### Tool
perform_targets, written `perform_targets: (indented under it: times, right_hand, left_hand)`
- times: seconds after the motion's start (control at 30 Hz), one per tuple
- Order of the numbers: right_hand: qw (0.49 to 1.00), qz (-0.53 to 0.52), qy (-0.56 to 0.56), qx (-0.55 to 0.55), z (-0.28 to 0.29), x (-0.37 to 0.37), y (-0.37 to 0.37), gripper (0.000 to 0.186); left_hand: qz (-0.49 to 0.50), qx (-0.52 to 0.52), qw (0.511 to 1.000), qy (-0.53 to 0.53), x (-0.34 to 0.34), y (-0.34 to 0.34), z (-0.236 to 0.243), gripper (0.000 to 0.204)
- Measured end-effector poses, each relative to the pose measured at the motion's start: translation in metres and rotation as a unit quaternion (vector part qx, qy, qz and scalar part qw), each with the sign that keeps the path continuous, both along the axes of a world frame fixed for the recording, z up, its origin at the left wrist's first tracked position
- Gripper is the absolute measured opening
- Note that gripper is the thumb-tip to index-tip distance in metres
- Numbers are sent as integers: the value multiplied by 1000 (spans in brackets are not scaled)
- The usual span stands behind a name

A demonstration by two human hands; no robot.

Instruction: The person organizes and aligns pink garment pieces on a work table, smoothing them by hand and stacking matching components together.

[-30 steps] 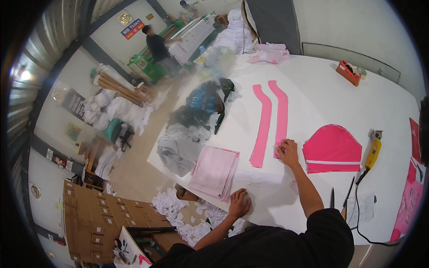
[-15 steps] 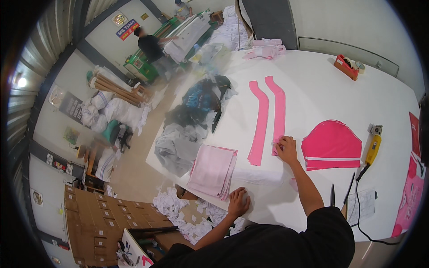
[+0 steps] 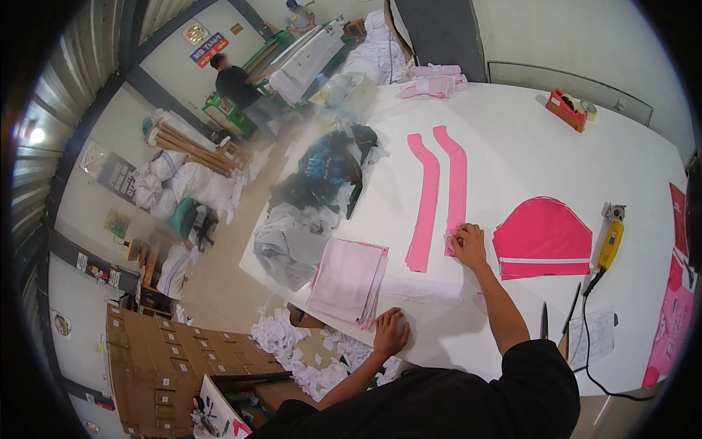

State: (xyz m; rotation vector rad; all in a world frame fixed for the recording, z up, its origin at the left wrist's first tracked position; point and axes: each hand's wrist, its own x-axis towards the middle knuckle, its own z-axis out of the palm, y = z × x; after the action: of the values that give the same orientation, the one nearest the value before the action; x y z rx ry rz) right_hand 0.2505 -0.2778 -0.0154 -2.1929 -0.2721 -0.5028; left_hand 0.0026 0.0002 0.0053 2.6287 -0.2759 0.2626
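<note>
Two long pink fabric strips (image 3: 425,203), each curved at its far end, lie side by side on the white table (image 3: 512,164). My right hand (image 3: 468,244) is at the near end of the right-hand strip (image 3: 457,186), its fingers bent together on the cloth. Close to the table's front edge rests my left hand (image 3: 391,331), fingers curled in and no object visible in them. Just beyond it sits a stack of pale pink fabric pieces (image 3: 347,280). A bright pink, dome-shaped fabric piece with a white band (image 3: 542,235) lies right of my right hand.
A yellow corded cutter (image 3: 611,245), dark scissors (image 3: 545,320) and a paper sheet (image 3: 596,336) are at the right. A red tape dispenser (image 3: 566,110) stands farther back. Grey fabric (image 3: 291,245) and dark fabric (image 3: 325,164) heap along the left edge. Two people work at the far machine.
Both my hands stay in place, and the strips look unmoved. In the background, the person in black has shifted slightly to the left.
</note>
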Motion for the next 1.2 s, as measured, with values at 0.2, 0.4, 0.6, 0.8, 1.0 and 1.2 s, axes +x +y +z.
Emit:
perform_targets:
  times: [0.2,0.4,0.6,0.8,1.0,1.2]
  right_hand:
    - [1000,1,5,4,0,0,0,15]
    - [1000,-3,6,3,0,0,0,14]
    - [1000,-4,8,-3,-2,0,0,15]
    - [1000,-6,9,-7,-2,0,0,15]
    - [1000,-2,5,-3,-1,0,0,15]
    - [1000,-6,3,-1,-1,1,0,14]
  left_hand:
    - [2,0,1000,6,0,0,-1,41]
    - [5,-1,1000,10,0,0,1,41]
    - [2,-4,1000,3,0,0,0,41]
    - [2,-4,1000,1,0,0,-1,41]
    - [1,-6,1000,-2,0,0,0,41]
    - [2,-8,1000,1,1,-1,1,42]
